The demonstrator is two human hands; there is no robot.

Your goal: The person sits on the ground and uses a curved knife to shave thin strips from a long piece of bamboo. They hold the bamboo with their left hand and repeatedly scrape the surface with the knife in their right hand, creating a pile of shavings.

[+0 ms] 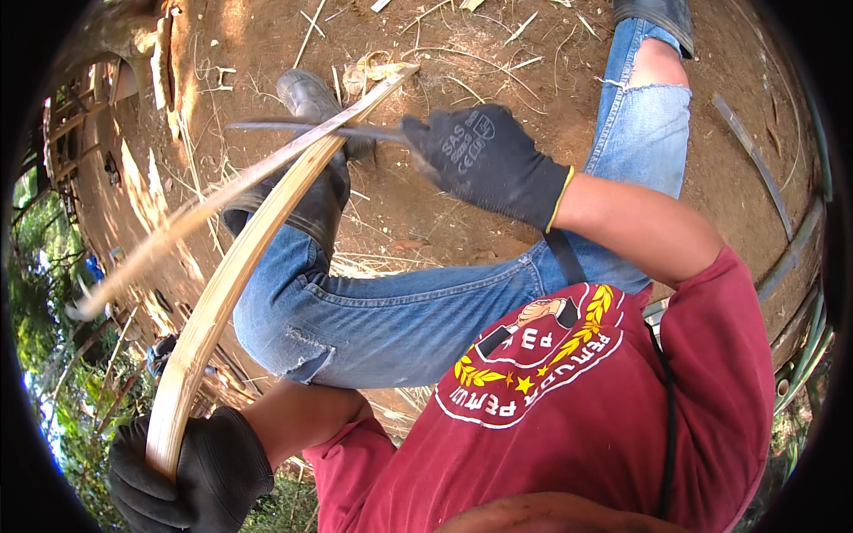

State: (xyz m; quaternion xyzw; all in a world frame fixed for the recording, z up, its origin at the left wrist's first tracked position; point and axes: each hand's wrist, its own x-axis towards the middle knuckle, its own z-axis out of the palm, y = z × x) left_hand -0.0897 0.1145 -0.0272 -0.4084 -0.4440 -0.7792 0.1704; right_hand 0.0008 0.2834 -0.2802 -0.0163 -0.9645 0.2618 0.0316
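A long pale bamboo strip (235,284) slants from the lower left toward the ground by my boot. My left hand (209,475), in a black glove, is closed around its lower end. A thinner strip (204,204) spreads away from it on the left, its free end blurred. Both pieces come together near the far tip. Across them lies a knife blade (267,125), at the place where they part. My right hand (489,160), in a dark glove, is closed on the knife; the handle is hidden in the fist.
My bent leg in torn jeans (400,311) lies beneath the strip, with a dark boot (306,96) near the blade. Thin shavings litter the brown dirt ground (498,44). A flat grey strip (755,160) and several poles lie at the right. Greenery fills the left edge.
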